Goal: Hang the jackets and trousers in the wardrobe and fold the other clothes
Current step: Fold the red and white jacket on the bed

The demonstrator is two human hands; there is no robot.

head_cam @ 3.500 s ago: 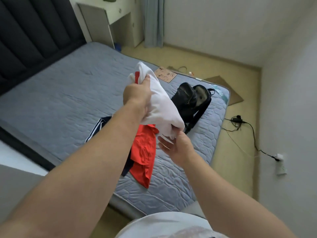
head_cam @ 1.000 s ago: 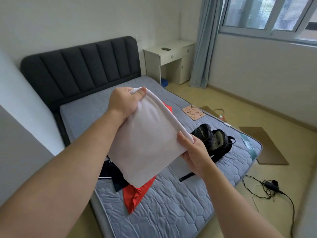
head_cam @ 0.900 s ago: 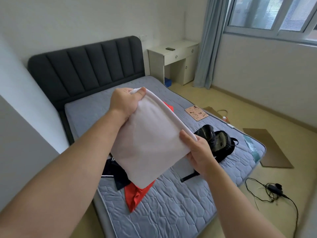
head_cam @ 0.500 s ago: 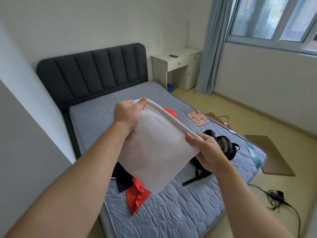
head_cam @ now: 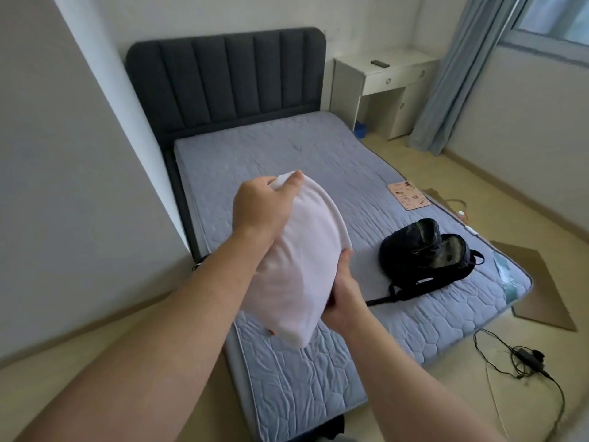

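Observation:
I hold a white garment [head_cam: 299, 266] up over the near part of the grey mattress [head_cam: 318, 161]. My left hand [head_cam: 264, 208] pinches its top edge between thumb and fingers. My right hand [head_cam: 342, 288] grips its lower right side, fingers tucked behind the cloth. The garment hangs doubled between the two hands. A sliver of red cloth [head_cam: 271, 332] peeks out under its bottom edge; the rest of the clothes pile is hidden behind it.
A black open backpack [head_cam: 427, 260] lies on the mattress's right side, near a pink card [head_cam: 408, 196]. A white desk [head_cam: 382, 81] and blue curtain [head_cam: 455, 74] stand at the back right. Cardboard [head_cam: 548, 288] and a charger cable [head_cam: 522, 362] lie on the floor. A grey wall [head_cam: 63, 154] is at left.
My hands have drawn closer together, so the white garment now bulges instead of hanging flat. The view has tilted down and shifted, and the pile of dark and red clothes is now covered.

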